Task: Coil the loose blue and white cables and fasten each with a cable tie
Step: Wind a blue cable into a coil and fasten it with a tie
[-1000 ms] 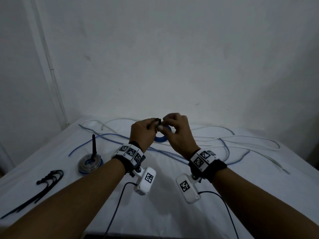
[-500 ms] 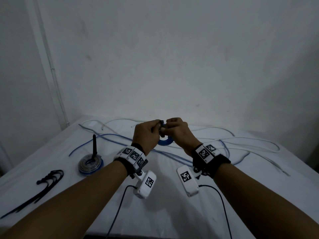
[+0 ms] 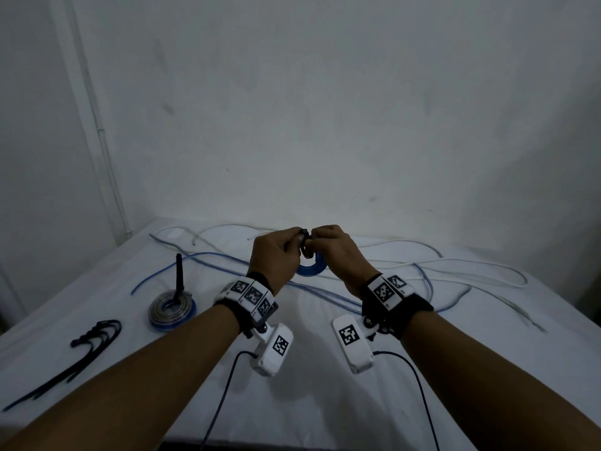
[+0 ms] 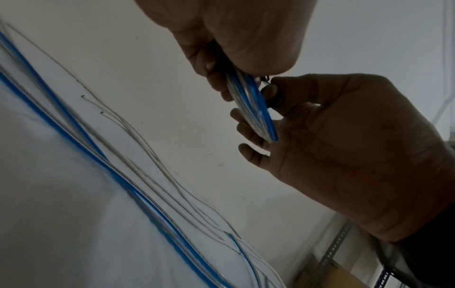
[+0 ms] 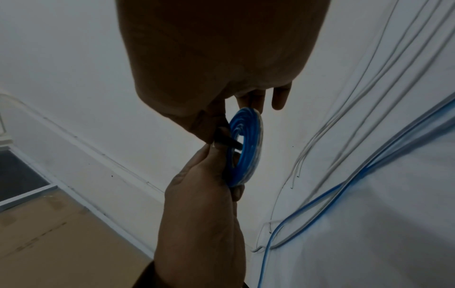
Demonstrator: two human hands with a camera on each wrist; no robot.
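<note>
Both hands raised above the table (image 3: 325,402), fastening a coil. The left hand (image 3: 274,255) and right hand (image 3: 338,252) meet thumb to thumb, each pinching the small blue and white coil (image 3: 312,266) and the black cable tie (image 5: 225,142) threaded through its centre. To do the step well, the loops should probably be kept flat and pressed together while the tie tail is drawn snug, lest a turn spring free. One finished coil (image 3: 172,309) rests at left beside spare ties (image 3: 94,333); loose cables (image 3: 422,271) lie behind.
</note>
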